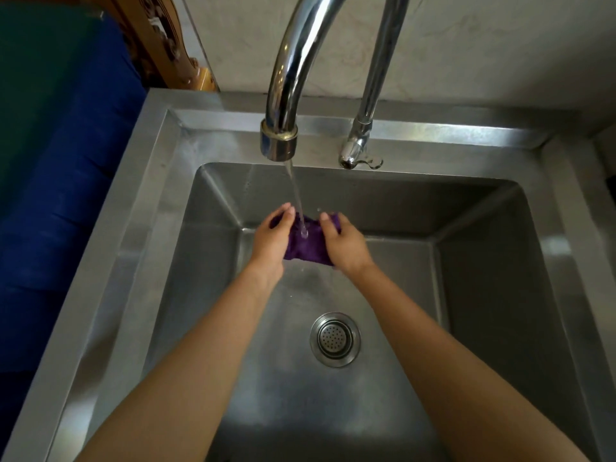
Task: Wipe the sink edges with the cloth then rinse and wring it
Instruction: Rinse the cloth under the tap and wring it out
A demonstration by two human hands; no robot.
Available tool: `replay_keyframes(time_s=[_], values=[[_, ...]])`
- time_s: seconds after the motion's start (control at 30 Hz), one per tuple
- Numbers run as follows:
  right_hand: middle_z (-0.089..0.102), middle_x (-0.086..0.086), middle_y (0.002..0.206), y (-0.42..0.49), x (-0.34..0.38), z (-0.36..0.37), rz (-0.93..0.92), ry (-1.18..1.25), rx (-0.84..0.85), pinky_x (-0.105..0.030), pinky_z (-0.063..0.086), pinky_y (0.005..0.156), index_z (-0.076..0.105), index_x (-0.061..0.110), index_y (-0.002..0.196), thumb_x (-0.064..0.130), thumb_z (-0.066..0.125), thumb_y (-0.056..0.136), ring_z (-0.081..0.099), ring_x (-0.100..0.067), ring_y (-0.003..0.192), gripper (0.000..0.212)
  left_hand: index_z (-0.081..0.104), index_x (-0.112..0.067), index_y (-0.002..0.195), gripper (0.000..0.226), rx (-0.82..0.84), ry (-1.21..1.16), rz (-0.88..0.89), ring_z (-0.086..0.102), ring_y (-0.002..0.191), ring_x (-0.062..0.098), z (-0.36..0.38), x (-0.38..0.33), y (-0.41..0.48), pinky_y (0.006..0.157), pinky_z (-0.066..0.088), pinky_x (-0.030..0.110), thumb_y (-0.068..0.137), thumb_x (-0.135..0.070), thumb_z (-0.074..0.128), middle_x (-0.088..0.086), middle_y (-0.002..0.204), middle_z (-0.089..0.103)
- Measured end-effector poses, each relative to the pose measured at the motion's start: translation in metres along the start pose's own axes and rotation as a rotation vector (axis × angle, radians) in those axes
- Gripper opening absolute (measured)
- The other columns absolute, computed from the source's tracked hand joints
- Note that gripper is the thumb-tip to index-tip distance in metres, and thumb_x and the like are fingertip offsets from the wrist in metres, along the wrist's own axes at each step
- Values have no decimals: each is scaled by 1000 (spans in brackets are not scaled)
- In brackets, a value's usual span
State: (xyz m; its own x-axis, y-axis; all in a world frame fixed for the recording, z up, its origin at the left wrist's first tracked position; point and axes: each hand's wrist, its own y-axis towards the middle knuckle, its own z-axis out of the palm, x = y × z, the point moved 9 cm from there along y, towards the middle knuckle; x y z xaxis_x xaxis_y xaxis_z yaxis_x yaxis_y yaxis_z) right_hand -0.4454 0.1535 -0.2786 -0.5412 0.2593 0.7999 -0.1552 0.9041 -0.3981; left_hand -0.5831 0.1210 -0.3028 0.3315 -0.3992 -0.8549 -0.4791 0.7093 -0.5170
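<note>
A purple cloth [305, 248] is bunched between both hands over the steel sink [156, 208], above the far part of the basin. My left hand [271, 240] grips its left end and my right hand [345, 243] grips its right end. A thin stream of water [297, 198] falls from the chrome faucet spout [279, 141] onto the middle of the cloth. Parts of the cloth are hidden behind my fingers.
The drain strainer [335, 339] lies in the wet basin floor nearer to me. The faucet's riser and handle [358, 151] stand on the back rim at the right. A blue and green surface [60, 161] and a wooden piece [166, 45] border the sink's left side.
</note>
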Motion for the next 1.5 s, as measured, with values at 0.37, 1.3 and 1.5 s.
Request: replay_keyframes(time_s=[0.37, 1.3, 1.5], values=[[67, -23, 104, 2, 48, 6, -100, -419, -92, -38, 46, 76, 63, 4, 101, 34, 39, 94, 61, -42, 97, 39, 53, -17, 68, 31, 82, -48, -305, 57, 38, 7, 17, 39, -30, 36, 42, 14, 95, -26, 41, -6, 39, 58], [59, -17, 103, -22, 20, 13, -168, -156, -75, -37, 42, 71, 51, 9, 99, 42, 38, 95, 58, -36, 92, 35, 65, -24, 59, 43, -133, 233, 10, 65, 77, 22, -4, 15, -17, 79, 50, 37, 85, -54, 49, 4, 73, 70], [68, -23, 82, -15, 26, 5, -173, -33, -159, -36, 44, 67, 59, 3, 85, 33, 38, 98, 62, -38, 79, 39, 60, -13, 54, 45, -183, 210, 87, 59, 61, 22, -5, 3, -18, 71, 52, 44, 82, -47, 53, 8, 60, 64]])
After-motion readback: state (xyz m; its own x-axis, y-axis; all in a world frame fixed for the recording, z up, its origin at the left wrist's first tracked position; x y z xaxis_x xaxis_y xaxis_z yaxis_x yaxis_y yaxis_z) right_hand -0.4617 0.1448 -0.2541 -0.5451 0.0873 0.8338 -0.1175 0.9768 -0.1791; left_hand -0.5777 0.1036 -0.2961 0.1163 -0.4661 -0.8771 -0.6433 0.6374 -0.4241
